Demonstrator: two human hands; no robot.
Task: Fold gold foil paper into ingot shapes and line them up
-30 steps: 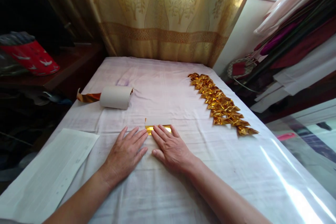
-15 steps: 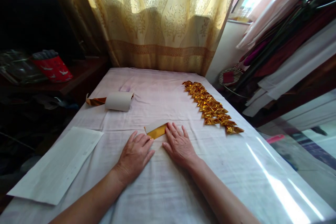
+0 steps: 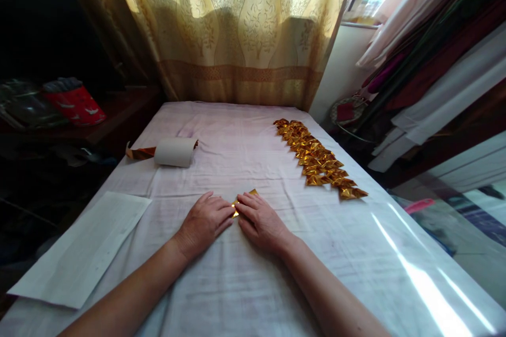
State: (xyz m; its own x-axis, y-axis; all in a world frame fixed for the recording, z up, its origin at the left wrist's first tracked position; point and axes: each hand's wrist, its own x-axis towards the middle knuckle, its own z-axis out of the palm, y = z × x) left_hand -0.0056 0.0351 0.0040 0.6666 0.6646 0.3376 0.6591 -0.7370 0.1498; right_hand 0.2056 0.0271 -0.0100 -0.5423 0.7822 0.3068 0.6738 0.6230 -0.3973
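Observation:
A narrow folded strip of gold foil paper [image 3: 235, 210] lies on the sheet between my hands, mostly covered by them. My left hand [image 3: 204, 220] has its fingers together and bent over the strip's left end. From the right, my right hand [image 3: 261, 220] presses its fingertips onto the strip's middle, close to the left fingertips. A gold corner sticks out beyond the right fingers. To the right, folded gold paper pieces [image 3: 316, 155] lie in overlapping rows.
A curled roll of pale-backed gold paper [image 3: 174, 152] lies at the back left. Nearer on the left is a white sheet of paper [image 3: 85, 247]. A red container [image 3: 77, 104] stands on a dark side surface; a curtain [image 3: 245, 37] hangs behind.
My right hand has moved left, closer to my left hand. The paper's pale upper flap no longer shows; the strip looks narrower and more covered.

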